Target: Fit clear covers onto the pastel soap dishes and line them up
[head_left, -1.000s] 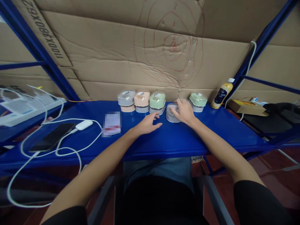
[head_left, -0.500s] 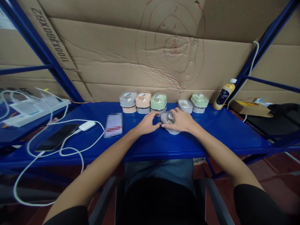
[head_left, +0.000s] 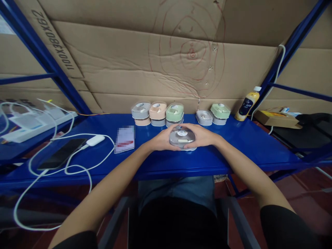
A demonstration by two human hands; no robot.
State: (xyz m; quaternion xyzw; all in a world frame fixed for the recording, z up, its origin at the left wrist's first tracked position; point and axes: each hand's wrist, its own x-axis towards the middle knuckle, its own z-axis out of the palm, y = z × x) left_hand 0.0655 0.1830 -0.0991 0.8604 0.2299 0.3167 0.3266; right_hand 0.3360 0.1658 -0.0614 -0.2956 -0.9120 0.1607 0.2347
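Observation:
Both of my hands clasp a small grey plastic box (head_left: 182,135) with a clear lid, a round sticker and a pale tab on top. My left hand (head_left: 162,139) curls round its left side, and my right hand (head_left: 204,136) wraps the right side. A white edge shows beneath the box, just above the blue tabletop; whether it touches the tabletop I cannot tell. Behind it stand stacks of similar boxes: grey on peach (head_left: 141,110), peach on grey (head_left: 158,111) and green on grey (head_left: 174,112). Farther right are a single grey box (head_left: 204,117) and another green-on-grey stack (head_left: 220,111).
A phone with a blurred screen (head_left: 125,139) lies left of my hands. Beyond it are a dark phone (head_left: 62,154), a white charger case (head_left: 95,140), looping white cables and a power strip (head_left: 33,128). A juice bottle (head_left: 247,105) and a cardboard box (head_left: 278,119) stand right.
My left hand has come in from beside the grey box and closed on its left side. The box has shifted slightly left and turned, its lid now facing me.

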